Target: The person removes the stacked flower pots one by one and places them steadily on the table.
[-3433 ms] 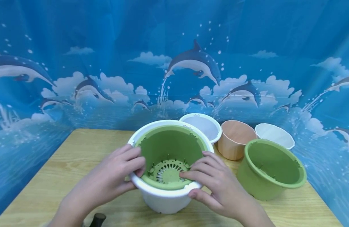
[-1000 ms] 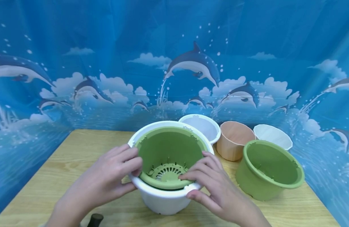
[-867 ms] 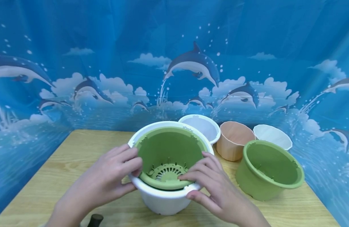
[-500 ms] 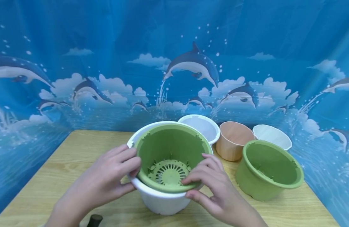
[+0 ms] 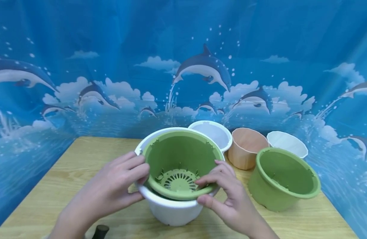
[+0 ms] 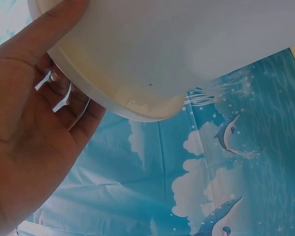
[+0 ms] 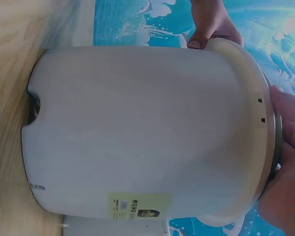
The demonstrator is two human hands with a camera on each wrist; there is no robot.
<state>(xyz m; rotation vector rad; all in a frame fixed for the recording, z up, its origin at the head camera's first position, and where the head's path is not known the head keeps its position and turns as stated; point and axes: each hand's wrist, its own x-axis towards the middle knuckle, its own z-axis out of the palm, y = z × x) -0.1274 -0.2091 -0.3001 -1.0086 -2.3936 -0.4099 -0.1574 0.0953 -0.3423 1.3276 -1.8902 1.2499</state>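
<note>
A white plastic flowerpot [image 5: 171, 212] stands upright on the table, with a slotted-bottom green flowerpot [image 5: 180, 146] nested inside it. The green rim sits tilted, overlapping the white rim at the right. At the left side, my left hand [image 5: 120, 176] grips the white rim, fingers over the edge and thumb outside. The left wrist view shows this thumb against the white pot's outer wall [image 6: 187, 39]. My right hand [image 5: 231, 196] pinches the green rim at the front right, fingers inside and thumb beneath. A label [image 7: 137, 205] shows on the white pot in the right wrist view.
Behind and right are another white pot [image 5: 211, 132], an orange-brown faceted pot [image 5: 243, 159], a white faceted pot [image 5: 286, 142] and a second green pot [image 5: 271, 192]. A dark stub [image 5: 101, 230] shows at the front edge. A dolphin-print curtain [image 5: 126, 83] hangs behind the wooden table [image 5: 67, 166].
The nested green pot has risen and shifted right, covering more of the white rim. My right hand has gone from spanning both rims to pinching the green one. The left hand keeps its grip.
</note>
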